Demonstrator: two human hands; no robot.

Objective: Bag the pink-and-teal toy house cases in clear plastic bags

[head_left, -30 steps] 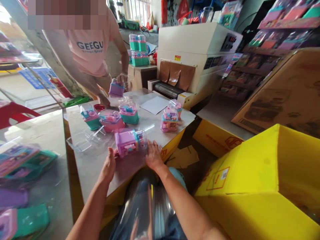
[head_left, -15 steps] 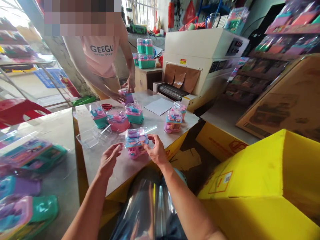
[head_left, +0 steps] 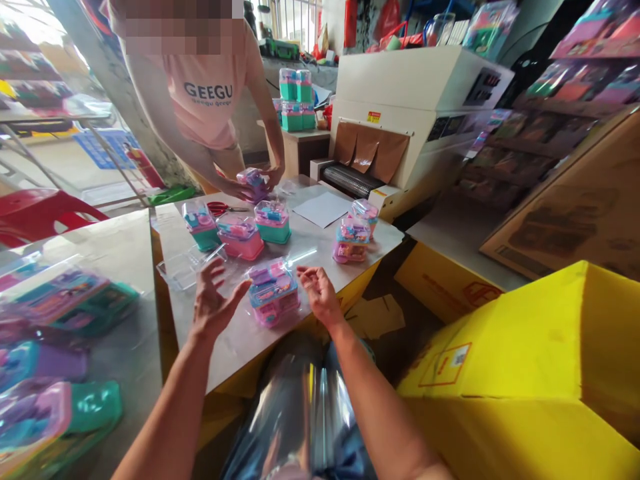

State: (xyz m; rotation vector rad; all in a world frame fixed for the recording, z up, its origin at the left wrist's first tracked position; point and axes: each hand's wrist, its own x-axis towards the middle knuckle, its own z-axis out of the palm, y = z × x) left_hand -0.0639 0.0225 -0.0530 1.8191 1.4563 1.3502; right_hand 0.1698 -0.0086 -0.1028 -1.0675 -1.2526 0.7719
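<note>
A pink and blue toy box (head_left: 274, 297) with small toys in its top stands on the table (head_left: 220, 363) between my two hands. To its left my left hand (head_left: 216, 300) is held with fingers spread and nothing in it; the thumb points toward the box. My right hand (head_left: 320, 293) hovers off the box's right side, its fingers loosely curled but apart and holding nothing. Clear plastic lids (head_left: 187, 268) lie behind my left hand. A sheet of clear plastic film (head_left: 290, 407) is draped across my lap.
Toy boxes in teal (head_left: 273, 223) and pink (head_left: 241, 240) stand farther back, beside red-handled scissors (head_left: 225, 208). Across the table a co-worker (head_left: 210, 113) handles a purple box (head_left: 254, 183). A conveyor machine (head_left: 395, 120) stands behind; a yellow carton (head_left: 505, 347) is at right.
My right hand has come off the toy box and moved slightly right. My left hand has opened wider, fingers raised. The view has shifted a little.
</note>
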